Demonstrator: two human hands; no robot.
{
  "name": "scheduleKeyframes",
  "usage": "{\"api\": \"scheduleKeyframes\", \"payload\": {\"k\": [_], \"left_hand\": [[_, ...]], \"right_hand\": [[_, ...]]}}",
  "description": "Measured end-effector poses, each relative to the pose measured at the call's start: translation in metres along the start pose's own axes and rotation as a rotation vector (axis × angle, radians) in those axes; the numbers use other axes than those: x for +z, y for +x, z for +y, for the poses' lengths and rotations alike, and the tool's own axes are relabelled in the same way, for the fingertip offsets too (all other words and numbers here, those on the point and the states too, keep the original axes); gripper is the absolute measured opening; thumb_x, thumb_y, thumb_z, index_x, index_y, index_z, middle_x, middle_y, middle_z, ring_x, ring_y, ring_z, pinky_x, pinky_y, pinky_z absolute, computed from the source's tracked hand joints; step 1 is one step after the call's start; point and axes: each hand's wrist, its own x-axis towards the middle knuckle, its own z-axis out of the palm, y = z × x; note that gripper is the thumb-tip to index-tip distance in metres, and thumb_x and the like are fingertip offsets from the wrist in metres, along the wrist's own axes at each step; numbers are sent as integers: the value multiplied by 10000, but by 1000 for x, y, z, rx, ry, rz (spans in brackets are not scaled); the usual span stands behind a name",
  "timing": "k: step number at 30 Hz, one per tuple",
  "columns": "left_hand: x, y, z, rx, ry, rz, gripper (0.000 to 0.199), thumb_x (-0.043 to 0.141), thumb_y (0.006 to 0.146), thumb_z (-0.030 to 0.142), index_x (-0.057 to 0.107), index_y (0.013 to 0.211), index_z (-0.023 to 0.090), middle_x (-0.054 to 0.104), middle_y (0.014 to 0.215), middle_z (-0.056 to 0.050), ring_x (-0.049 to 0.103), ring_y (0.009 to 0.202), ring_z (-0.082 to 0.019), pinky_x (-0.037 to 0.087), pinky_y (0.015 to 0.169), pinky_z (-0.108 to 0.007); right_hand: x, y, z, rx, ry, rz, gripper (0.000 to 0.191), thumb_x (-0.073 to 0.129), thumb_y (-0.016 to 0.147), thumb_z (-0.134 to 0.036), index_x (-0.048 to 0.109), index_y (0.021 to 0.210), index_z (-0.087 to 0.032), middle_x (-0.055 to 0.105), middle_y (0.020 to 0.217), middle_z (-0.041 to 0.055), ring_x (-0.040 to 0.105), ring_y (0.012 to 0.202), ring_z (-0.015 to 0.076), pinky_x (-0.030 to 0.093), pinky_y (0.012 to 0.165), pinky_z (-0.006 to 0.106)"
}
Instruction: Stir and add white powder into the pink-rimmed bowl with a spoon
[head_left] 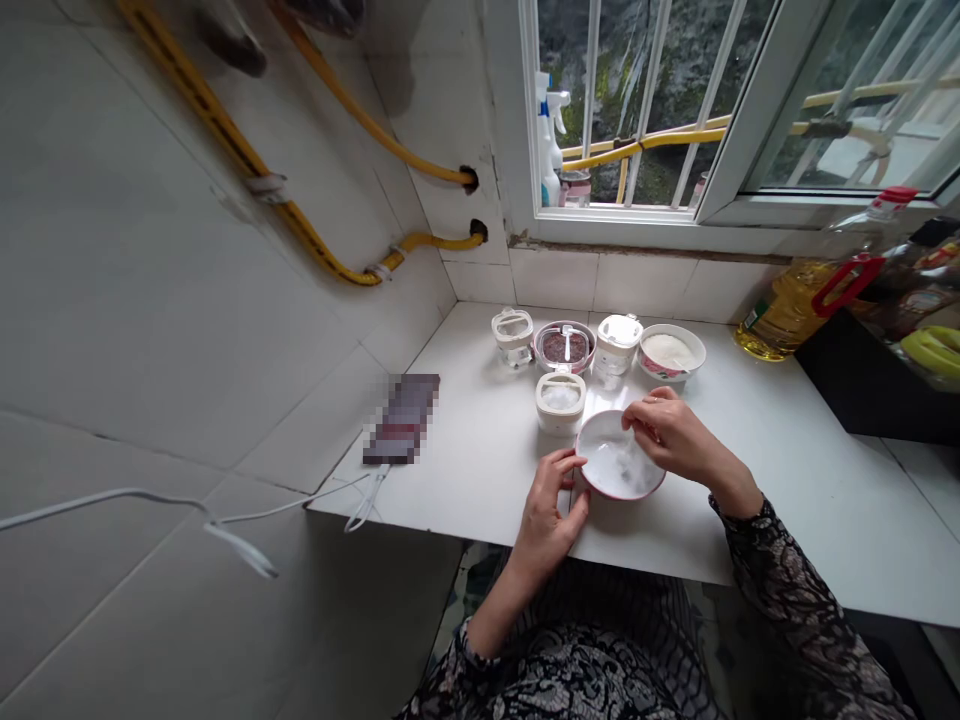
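A white bowl (pixel 602 478) with a thin reddish rim stands on the counter near its front edge, with whitish matter at its bottom. My left hand (pixel 553 505) grips the bowl's left side, fingers at the rim and thumb lower down. Over the bowl's right part, my right hand (pixel 671 437) is closed in a pinch; what it pinches is blurred and mostly hidden. Just behind the bowl is a lidded jar (pixel 560 405) of white grains. Farther back are a clear jar (pixel 513 340), a container of dark reddish food (pixel 555 347), another jar (pixel 618 345) and a bowl of white grains (pixel 670 352).
A blurred-out phone (pixel 401 420) with a white cable (pixel 367 500) lies at the counter's left. An oil bottle (pixel 787 305) with a red handle and a black box (pixel 862 375) of bottles stand at the right. Behind is a barred window (pixel 637 100); a yellow pipe (pixel 300 225) runs along the left wall.
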Motion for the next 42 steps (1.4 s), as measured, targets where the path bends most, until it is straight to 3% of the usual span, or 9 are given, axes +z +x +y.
{"api": "scheduleKeyframes", "payload": {"k": [6,11,19,33,42], "left_hand": [[0,0,0,13,8,7,380,580,868,111,595,1221,251,570,1271,-95,654,1073,-205,599,831,-313],[-1,0,-2,11,16,5,374,582,873,128,596,1225,254,575,1275,-94,671,1025,-194,599,814,-309],[0,0,-4,17,11,7,368,588,868,133,592,1216,254,573,1271,-92,654,1081,-206,597,824,-306],[1,-1,-4,9,-5,4,382,582,862,122,591,1221,251,565,1279,-99,646,1098,-214,599,847,-325],[0,-1,-2,-8,-12,-12,382,587,868,131,598,1231,250,565,1291,-100,646,1108,-216,600,862,-335]], "right_hand": [[7,3,-11,43,191,-99,240,451,826,-42,625,798,-205,686,734,20,572,724,175,439,801,335],[3,3,-3,206,332,6,223,447,810,-110,641,748,-201,631,674,17,534,699,173,418,690,304],[2,6,17,534,824,135,121,532,690,-258,627,670,-185,499,564,-25,382,513,108,297,501,261],[1,10,17,690,976,266,105,605,595,-271,648,605,-175,490,496,-31,389,476,94,308,500,268],[3,10,22,689,979,270,105,619,633,-292,628,639,-188,463,511,-34,389,485,109,331,508,280]]}}
